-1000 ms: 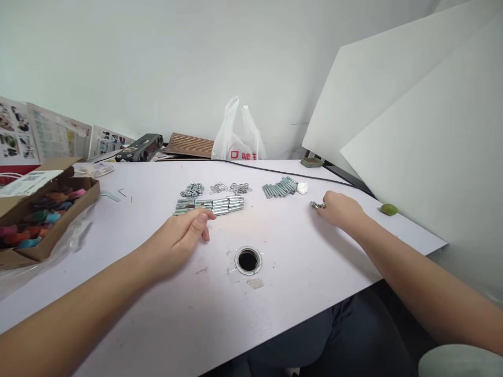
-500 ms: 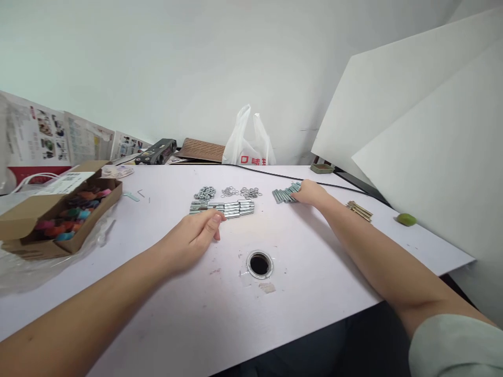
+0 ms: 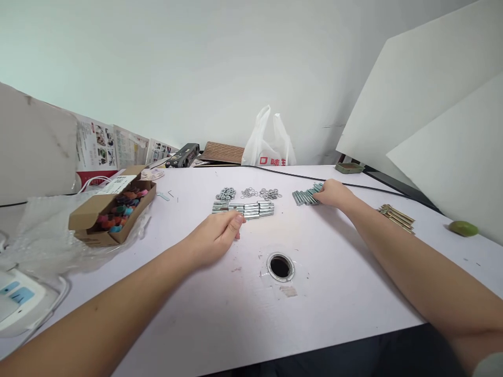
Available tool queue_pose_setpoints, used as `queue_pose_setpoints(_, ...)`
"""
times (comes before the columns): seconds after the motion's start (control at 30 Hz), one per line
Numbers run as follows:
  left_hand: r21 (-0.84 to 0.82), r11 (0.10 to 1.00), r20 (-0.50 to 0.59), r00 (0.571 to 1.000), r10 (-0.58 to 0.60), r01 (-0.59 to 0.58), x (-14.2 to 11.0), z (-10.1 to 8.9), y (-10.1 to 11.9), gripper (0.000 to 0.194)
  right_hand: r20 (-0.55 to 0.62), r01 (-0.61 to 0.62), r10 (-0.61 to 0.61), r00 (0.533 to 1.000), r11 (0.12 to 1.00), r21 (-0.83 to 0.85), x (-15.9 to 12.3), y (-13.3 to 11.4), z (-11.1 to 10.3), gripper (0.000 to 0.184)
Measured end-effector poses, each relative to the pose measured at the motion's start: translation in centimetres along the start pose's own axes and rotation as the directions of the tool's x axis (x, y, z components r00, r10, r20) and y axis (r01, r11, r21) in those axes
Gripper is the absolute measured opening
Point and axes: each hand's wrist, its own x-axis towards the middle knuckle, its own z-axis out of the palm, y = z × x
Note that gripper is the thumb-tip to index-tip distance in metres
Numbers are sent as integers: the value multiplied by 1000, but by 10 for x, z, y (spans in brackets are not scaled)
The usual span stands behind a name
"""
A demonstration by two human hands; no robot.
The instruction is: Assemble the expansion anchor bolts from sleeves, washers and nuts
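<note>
My left hand point(image 3: 215, 236) rests on the table just in front of a row of shiny metal sleeves point(image 3: 259, 210). Its fingers are curled in with the thumb pressed over them; what they hold, if anything, is hidden. My right hand point(image 3: 332, 193) reaches to the right end of a pile of bluish zinc bolts point(image 3: 302, 197), fingertips closed on a bolt there. Behind the sleeves lie a heap of nuts point(image 3: 226, 194), thin ring washers point(image 3: 249, 193) and flat washers point(image 3: 270, 194).
A round hole point(image 3: 280, 266) pierces the white table. Brass-coloured bolts point(image 3: 397, 218) and a green fruit point(image 3: 463, 228) lie right. A cardboard box point(image 3: 88, 214) of colourful pieces stands left. A black cable point(image 3: 298, 176) crosses behind, before a white plastic bag point(image 3: 267, 141).
The view has swung left, so everything appears further right. Both hands stay in nearly the same places beside the sleeves and the bluish bolts.
</note>
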Motion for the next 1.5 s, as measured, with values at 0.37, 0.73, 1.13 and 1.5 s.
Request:
queue_pose_setpoints(0.37,-107,994,-26,999,-33,30,0,-2,4,43,-26,39,-33,999,958,283,-56,-70,-17,20)
queue_pose_setpoints(0.73,-270,952,-190,961,-200,145,9,-3,-13,36,348,489,-743,572,649,583,-61,-172,18,24)
queue_pose_setpoints(1.13,-226,947,45,973,-225,230,6,10,-7,25,247,340,-342,907,939,50,37,-109,34,29)
queue_pose_setpoints(1.5,-184,953,148,965,-217,242,8,10,-12,27,235,293,-337,912,935,202,21,-115,26,23)
